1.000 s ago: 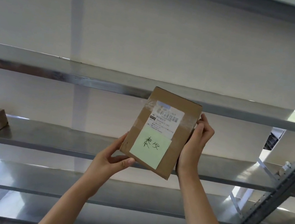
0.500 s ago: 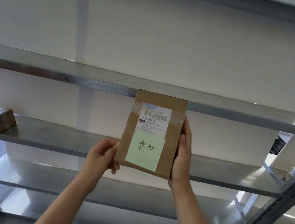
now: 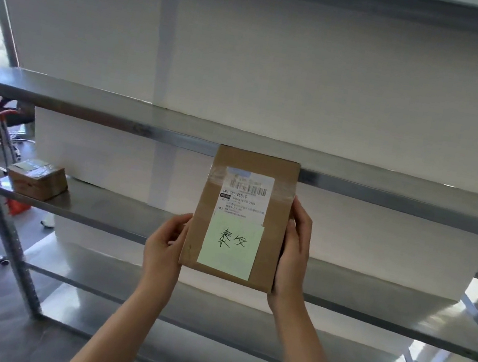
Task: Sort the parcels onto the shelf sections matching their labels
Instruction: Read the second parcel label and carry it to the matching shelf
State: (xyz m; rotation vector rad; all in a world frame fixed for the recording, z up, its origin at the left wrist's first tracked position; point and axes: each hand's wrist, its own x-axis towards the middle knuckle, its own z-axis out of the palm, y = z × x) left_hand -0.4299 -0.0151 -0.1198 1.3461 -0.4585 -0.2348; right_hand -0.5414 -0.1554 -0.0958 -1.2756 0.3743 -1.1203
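Both arms reach up, left grip [image 3: 163,247] and right grip [image 3: 293,254] clasping the parcel [image 3: 241,213] between them.

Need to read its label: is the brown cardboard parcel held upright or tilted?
Upright: brown cardboard parcel stands vertical between left hand and right hand.

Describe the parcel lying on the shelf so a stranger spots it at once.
Find the grey metal rack against the white wall and follow the shelf passing behind the held parcel's lower half to its left end. There lies a small brown box, taped on top, the only parcel resting on the rack.
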